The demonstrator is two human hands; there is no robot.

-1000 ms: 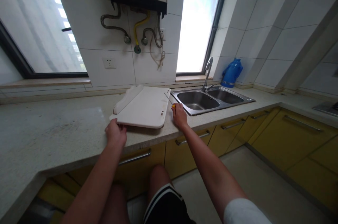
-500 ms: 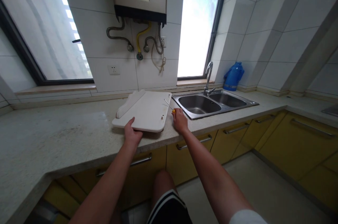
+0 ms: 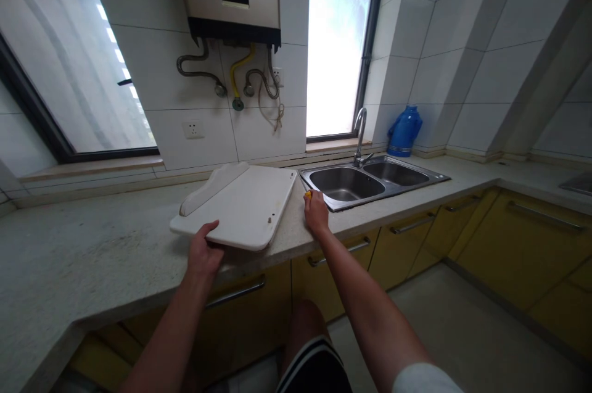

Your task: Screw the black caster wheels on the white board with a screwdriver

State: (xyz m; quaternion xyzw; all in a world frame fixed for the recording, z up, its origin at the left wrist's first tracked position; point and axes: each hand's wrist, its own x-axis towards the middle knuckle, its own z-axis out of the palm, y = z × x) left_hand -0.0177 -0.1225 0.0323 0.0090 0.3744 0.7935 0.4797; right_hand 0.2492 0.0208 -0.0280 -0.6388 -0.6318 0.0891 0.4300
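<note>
1. Right now the left hand (image 3: 205, 252) grips the near edge of the white board (image 3: 240, 208), thumb lying on its top face and the other fingers tucked under the rim, out of sight. The near edge looks lifted slightly off the countertop (image 3: 92, 251); the far edge rests near the back wall.
2. Meanwhile the right hand (image 3: 316, 213) is closed around a yellow-handled tool (image 3: 308, 194); only a bit of yellow shows above the knuckles, and I cannot tell whether a shaft sticks out. This hand sits on the counter between the board's right edge and the left rim of the sink (image 3: 430, 186).
3. To handle the board well, I judge it wise to keep the thumb pressed flat and the board low and level, since it sits close to the front edge of the counter and could tip over it. The tool's tip is best kept pointing away from the left arm.
4. A small peg or screw (image 3: 269, 218) stands on the board near its right front corner, with a raised ridge (image 3: 213, 187) along its left side.
5. Both sink basins appear empty and dry, with the faucet (image 3: 359, 134) behind them.
6. A blue jug (image 3: 404, 131) stands at the counter's back corner, closed, contents hidden.
</note>
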